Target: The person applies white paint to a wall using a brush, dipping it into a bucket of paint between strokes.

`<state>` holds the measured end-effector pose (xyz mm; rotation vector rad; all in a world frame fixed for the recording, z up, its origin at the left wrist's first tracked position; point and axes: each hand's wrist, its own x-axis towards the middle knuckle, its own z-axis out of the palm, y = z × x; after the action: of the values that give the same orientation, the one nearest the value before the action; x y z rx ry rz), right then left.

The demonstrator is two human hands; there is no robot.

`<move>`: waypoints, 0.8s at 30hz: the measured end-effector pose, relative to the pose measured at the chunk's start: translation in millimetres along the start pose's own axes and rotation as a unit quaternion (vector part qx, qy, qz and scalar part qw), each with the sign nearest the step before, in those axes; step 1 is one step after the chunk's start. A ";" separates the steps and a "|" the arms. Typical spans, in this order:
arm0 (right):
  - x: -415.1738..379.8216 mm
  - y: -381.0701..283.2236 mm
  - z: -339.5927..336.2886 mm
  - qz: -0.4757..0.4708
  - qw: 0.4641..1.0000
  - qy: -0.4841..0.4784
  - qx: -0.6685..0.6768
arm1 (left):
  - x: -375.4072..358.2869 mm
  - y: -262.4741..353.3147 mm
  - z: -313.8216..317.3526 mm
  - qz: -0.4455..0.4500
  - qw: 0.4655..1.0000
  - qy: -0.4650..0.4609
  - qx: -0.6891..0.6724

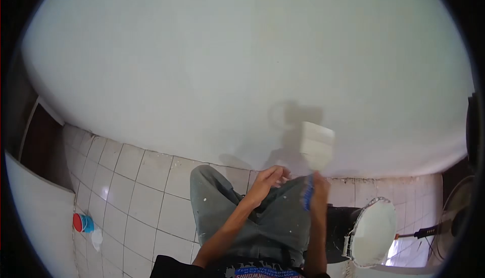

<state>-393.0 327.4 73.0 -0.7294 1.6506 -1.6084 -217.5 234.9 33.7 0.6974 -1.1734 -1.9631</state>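
My right hand [319, 192] is closed around the blue handle of a wide paintbrush [318, 140]. The brush points up with its pale, paint-coated head in front of the white wall [202, 76]; some motion blur shows on the hand. My left hand [270, 181] hovers over my lap near the knees, fingers loosely bent and a little apart, with nothing visible in it. To the right of my leg stands a black bucket [341, 227], and a round surface coated with white paint [374, 232] shows at its top.
White floor tiles [136, 192] with paint specks run along the wall's foot. A small blue tub with a red top [83, 223] sits at far left beside a white patch [97, 239]. A round fan-like object [457, 222] stands at the right edge. My bent legs [252, 227] fill the lower middle.
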 end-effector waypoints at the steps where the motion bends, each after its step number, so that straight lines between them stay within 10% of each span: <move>1: 11.6 19.2 28.8 -0.033 0.997 -0.027 -0.061 | 2.4 21.2 7.3 -0.029 0.998 0.004 -0.052; 3: 1.1 -4.9 86.6 0.023 0.993 -0.089 0.078 | 6.2 35.1 4.4 -0.061 0.993 0.044 -0.091; 10: 22.8 64.9 120.7 -0.114 0.971 -0.165 -0.129 | 34.1 3.1 -35.4 -0.038 0.976 0.170 -0.128; 14: 25.0 65.6 79.4 -0.029 0.969 -0.225 -0.099 | 43.7 -5.7 -55.2 -0.094 0.972 0.215 -0.024; 21: 52.8 242.1 -9.5 -0.075 0.968 -0.154 -0.186 | 65.8 45.5 -50.9 -0.058 0.984 0.160 -0.051; 24: 49.4 212.6 7.8 -0.017 0.985 -0.171 -0.016 | 64.1 103.9 -26.8 -0.008 0.994 0.111 -0.017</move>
<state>-398.7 297.3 -143.3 -0.9945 1.4225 -1.3902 -202.4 137.1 110.1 0.8848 -0.9999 -1.8589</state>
